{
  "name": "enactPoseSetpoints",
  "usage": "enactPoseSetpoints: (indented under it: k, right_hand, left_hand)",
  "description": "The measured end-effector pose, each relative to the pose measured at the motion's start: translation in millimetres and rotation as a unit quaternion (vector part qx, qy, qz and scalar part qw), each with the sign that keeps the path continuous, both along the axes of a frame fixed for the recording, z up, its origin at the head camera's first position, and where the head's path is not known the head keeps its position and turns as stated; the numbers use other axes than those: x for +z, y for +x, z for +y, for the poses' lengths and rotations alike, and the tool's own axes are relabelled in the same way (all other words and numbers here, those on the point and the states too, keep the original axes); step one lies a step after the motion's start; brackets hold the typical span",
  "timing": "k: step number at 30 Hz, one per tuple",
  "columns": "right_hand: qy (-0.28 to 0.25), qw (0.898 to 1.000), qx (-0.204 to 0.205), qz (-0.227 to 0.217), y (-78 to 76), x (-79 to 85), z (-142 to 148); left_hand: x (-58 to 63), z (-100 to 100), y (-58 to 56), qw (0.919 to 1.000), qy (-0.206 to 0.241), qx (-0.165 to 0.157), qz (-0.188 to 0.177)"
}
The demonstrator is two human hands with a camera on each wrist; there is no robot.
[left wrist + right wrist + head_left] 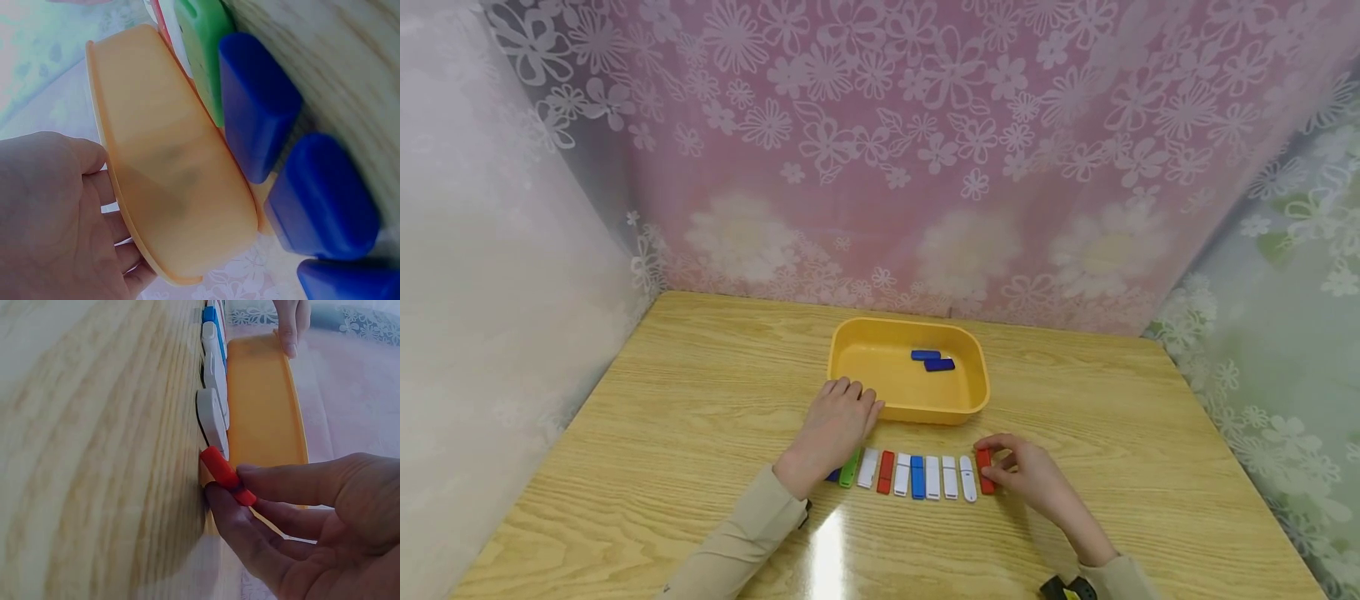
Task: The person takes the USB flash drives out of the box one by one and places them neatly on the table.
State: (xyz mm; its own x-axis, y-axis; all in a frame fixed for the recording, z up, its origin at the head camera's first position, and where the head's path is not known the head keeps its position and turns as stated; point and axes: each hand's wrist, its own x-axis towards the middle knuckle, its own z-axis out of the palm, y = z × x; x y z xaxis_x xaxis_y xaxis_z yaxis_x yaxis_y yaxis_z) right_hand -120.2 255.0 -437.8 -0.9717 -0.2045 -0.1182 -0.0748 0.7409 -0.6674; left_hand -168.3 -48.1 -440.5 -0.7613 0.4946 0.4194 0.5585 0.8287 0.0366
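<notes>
My left hand (pixel 833 425) grips the near left rim of a yellow plastic tub (pixel 936 414), fingers over the edge. At the right end of a row of USB sticks, my right hand (pixel 1030 477) pinches a red USB stick (pixel 220 469) between thumb and fingers, close over the table. Beside it in the row lie a white USB stick (pixel 967 479), more white ones, a blue one (pixel 917 477), another red one (pixel 885 472) and a green one (pixel 850 470). Several dark blue sticks (pixel 259 103) continue the row, mostly hidden under my left arm in the head view.
Two blue USB sticks (pixel 939 365) lie inside the tub at its right. The wooden table (pixel 1097 400) reaches back to a pink flowered curtain (pixel 880 167), with pale curtains at both sides.
</notes>
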Motion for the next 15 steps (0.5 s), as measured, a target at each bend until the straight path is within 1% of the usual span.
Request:
enactPoseSetpoints:
  k: [3,12,15]
  right_hand:
    - [0.007,1.000,-0.002,0.003,0.4,1.0,-0.5]
    - [0.019,0.999,0.026,0.007,2.8,3.1,0.2]
    - [0.021,0.999,0.024,0.015,2.9,4.5,0.0]
  left_hand:
    - [-0.3,0.1,-0.3,1.0000,0.001,-0.002,0.004]
    - [-0.5,0.1,-0.8,1.0000,-0.007,0.000,0.003]
    - [-0.3,0.0,-0.6,0.9999,-0.010,0.002,0.001]
